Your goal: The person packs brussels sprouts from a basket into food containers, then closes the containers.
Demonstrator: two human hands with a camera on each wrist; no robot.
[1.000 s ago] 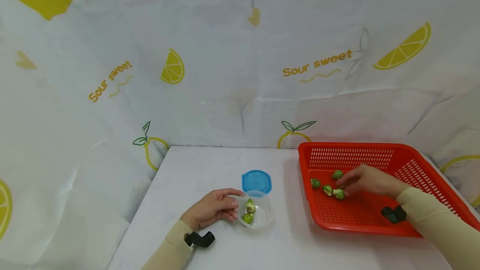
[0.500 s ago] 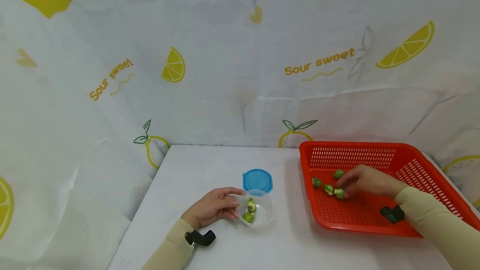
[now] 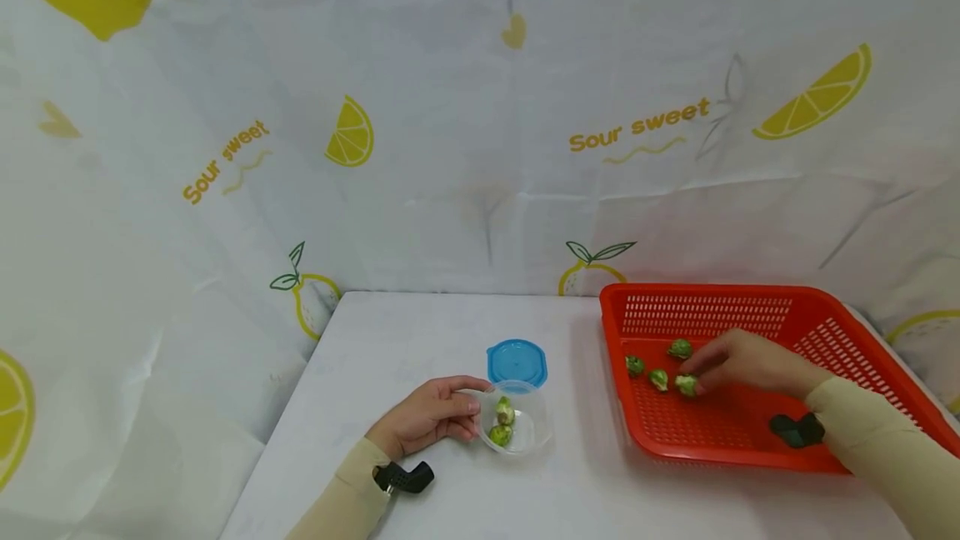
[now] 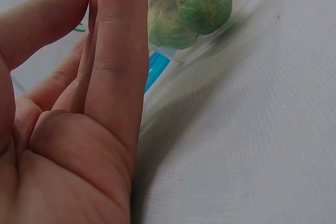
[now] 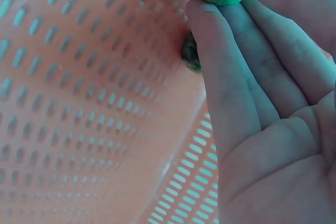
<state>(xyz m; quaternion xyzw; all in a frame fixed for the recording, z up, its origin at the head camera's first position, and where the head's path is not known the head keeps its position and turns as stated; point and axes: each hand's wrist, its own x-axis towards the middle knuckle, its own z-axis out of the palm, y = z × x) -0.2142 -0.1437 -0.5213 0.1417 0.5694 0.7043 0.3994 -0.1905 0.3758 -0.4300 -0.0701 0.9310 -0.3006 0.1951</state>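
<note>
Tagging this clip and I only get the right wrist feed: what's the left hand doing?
Observer: In the head view, the left hand holds a clear tub by its side.
Operator: Anything inside?
Observer: Yes, two green Brussels sprouts show in it.
Operator: Is it lidded?
Observer: No, a blue lid lies on the white table, on the tub's far side.
</note>
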